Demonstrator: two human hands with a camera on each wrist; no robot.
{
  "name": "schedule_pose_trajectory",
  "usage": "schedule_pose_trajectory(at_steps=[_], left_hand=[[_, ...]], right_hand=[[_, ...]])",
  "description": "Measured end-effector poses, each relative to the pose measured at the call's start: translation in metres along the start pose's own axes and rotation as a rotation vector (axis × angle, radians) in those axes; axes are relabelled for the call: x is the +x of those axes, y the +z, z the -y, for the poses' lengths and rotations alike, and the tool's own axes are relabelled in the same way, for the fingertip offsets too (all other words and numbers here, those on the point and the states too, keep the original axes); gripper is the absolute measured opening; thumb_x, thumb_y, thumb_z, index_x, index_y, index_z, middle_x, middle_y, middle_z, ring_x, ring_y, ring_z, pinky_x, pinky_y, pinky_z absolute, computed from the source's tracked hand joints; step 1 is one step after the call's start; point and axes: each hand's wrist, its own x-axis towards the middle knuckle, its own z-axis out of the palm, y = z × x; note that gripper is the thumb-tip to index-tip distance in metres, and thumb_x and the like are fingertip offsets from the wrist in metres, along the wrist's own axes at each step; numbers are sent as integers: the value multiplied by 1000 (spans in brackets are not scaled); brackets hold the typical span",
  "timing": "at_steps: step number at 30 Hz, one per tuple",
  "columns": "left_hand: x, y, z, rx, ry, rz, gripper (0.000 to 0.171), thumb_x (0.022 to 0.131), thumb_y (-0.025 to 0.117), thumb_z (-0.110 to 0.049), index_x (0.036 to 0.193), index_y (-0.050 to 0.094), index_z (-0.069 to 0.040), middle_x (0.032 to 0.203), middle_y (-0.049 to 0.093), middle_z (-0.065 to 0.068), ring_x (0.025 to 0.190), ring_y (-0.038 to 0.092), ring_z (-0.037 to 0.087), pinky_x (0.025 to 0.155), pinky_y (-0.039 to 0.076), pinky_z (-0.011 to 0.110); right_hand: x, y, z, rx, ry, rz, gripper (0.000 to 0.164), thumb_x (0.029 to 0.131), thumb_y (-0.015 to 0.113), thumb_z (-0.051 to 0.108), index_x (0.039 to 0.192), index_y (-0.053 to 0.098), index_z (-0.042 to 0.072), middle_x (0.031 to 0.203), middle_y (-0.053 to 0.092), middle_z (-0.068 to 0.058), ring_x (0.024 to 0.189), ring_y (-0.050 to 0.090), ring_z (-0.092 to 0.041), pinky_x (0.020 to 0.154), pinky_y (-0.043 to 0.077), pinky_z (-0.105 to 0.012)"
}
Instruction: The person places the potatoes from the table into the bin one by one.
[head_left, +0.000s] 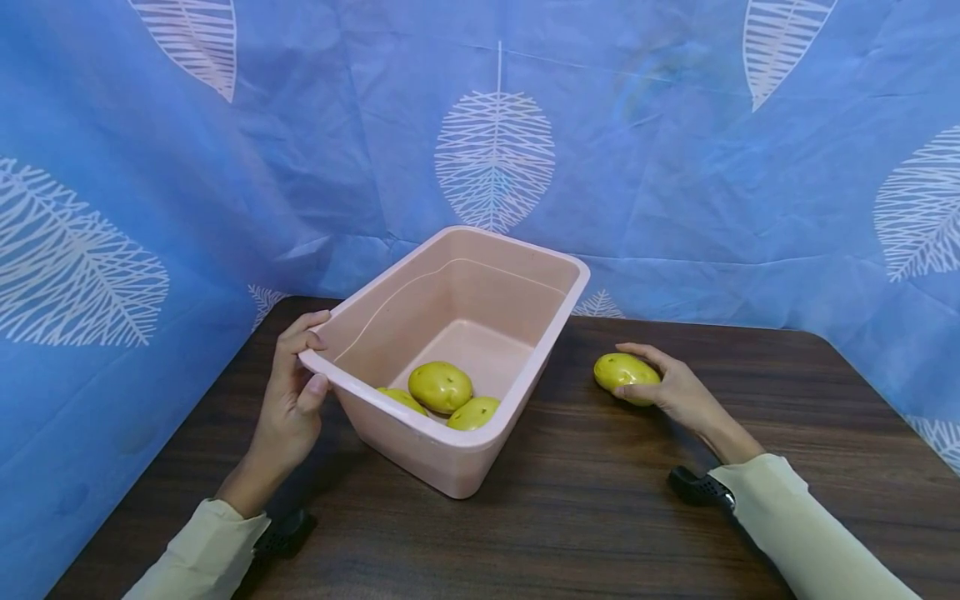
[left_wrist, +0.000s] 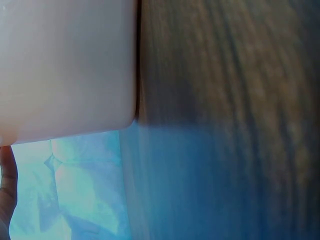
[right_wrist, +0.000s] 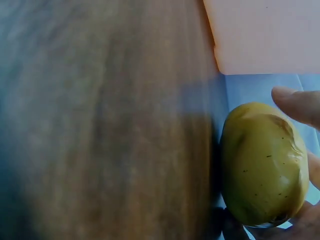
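A pale pink plastic bin (head_left: 450, 454) stands on the table, turned at an angle. My left hand (head_left: 288, 408) grips its rim at the near left corner, thumb on the near side and fingers over the edge. Inside, at the near end, lie three yellow potatoes, the top one (head_left: 440, 387) partly covering the others. Right of the bin, my right hand (head_left: 678, 387) holds another potato (head_left: 627, 377) between thumb and fingers, at the tabletop. In the right wrist view that potato (right_wrist: 265, 165) shows dark specks, with fingers curling beneath it.
The dark wood table (head_left: 555, 517) has rounded far corners. A blue curtain (head_left: 652, 167) with white leaf prints hangs behind the table and along its left side. A black wrist device (head_left: 701, 487) sits at the right sleeve, another (head_left: 285, 533) at the left.
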Motion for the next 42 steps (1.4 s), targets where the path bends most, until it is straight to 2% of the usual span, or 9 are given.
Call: schedule_pose_trajectory(at_steps=[7, 15, 25, 35, 42], left_hand=[[0, 0, -1, -1, 2, 1, 37, 102, 50, -9, 128, 33, 11, 162, 34, 11, 141, 38, 29, 109, 43, 22], [-1, 1, -1, 13, -8, 3, 37, 103, 50, -11, 128, 33, 11, 162, 34, 11, 142, 38, 29, 110, 43, 22], [-1, 1, 0, -12, -13, 2, 39, 104, 52, -14, 127, 33, 11, 161, 33, 12, 142, 38, 31, 110, 42, 23], [0, 1, -1, -6, -2, 6, 37, 102, 51, -10, 127, 33, 11, 161, 33, 12, 142, 37, 31, 110, 43, 23], [-1, 1, -1, -6, -10, 1, 37, 102, 51, -10, 128, 33, 11, 161, 34, 12, 142, 38, 30, 110, 43, 23]], right_hand=[[-1, 2, -1, -53, -34, -4, 74, 94, 78, 20, 159, 42, 9, 154, 47, -27, 119, 56, -38, 88, 48, -41], [0, 5, 0, -41, -51, 8, 75, 93, 78, 15, 158, 42, 6, 153, 46, -28, 118, 56, -37, 87, 49, -40], [1, 6, 0, -97, -29, -10, 77, 92, 78, 19, 158, 40, 6, 152, 46, -29, 116, 56, -38, 85, 48, -40], [-4, 2, 16, 2, -30, -28, 75, 93, 78, 18, 157, 42, 9, 153, 45, -24, 116, 52, -35, 88, 47, -40], [-7, -1, 25, 30, -34, -40, 74, 95, 77, 20, 159, 40, 13, 154, 44, -21, 114, 51, -30, 85, 49, -34]])
